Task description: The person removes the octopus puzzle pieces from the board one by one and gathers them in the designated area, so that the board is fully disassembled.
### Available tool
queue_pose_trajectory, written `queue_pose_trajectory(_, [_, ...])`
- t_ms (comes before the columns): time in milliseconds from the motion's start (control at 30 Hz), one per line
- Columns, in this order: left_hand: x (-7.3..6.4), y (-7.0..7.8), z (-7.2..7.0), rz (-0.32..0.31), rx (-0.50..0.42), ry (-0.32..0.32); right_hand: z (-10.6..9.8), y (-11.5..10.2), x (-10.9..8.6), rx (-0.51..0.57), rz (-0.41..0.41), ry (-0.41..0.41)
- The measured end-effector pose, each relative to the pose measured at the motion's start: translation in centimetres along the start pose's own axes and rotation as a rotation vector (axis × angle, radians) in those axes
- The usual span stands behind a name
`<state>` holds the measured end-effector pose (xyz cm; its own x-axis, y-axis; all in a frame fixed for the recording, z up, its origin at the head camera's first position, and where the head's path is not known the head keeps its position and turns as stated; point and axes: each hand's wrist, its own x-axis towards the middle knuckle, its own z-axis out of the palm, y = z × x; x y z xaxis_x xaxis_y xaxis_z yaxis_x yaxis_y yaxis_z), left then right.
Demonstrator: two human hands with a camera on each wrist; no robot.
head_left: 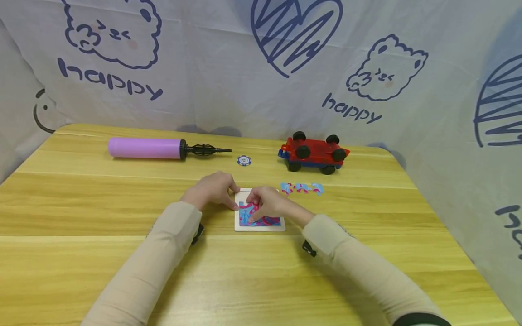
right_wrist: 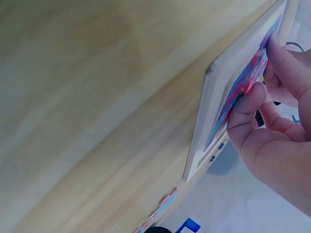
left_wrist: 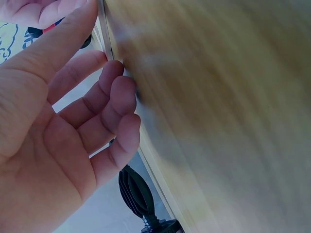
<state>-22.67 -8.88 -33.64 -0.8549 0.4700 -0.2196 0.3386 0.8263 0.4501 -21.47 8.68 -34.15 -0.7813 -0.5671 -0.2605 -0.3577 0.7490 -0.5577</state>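
Observation:
A white puzzle board (head_left: 259,229) lies on the table with pink and blue jigsaw pieces (head_left: 272,221) filling most of its recess. At its left edge, my left hand (head_left: 212,189) touches the rim with thumb and forefinger; the other fingers are loosely bent in the left wrist view. Over the picture, my right hand (head_left: 269,202) has its bent thumb and fingers at a puzzle piece (right_wrist: 253,73), whose outline is partly covered. Farther right on the table, several loose puzzle pieces (head_left: 302,188) lie in a row.
A purple balloon pump (head_left: 147,148) with a black nozzle lies at the back left. Beyond the board is a blue and white poker chip (head_left: 244,160). Red and blue toy cars (head_left: 314,151) are stacked, the red one wheels up. A printed white cloth (head_left: 220,68) hangs behind the table.

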Motion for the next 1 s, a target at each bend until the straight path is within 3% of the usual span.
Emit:
queue_pose_trajectory(300, [-0.05,0.21,-0.09,-0.009,0.022,-0.008,-0.07,-0.22,-0.22,-0.001,-0.010,0.012])
queue_pose_trajectory(500, [0.01,0.10,-0.10,-0.005,0.020,-0.004,0.13,-0.27,-0.55,0.020,-0.065,0.029])
queue_pose_trajectory(1000, [-0.18,0.20,-0.13,0.003,0.036,-0.001,-0.38,0.68,-0.37,0.057,-0.182,-0.027])
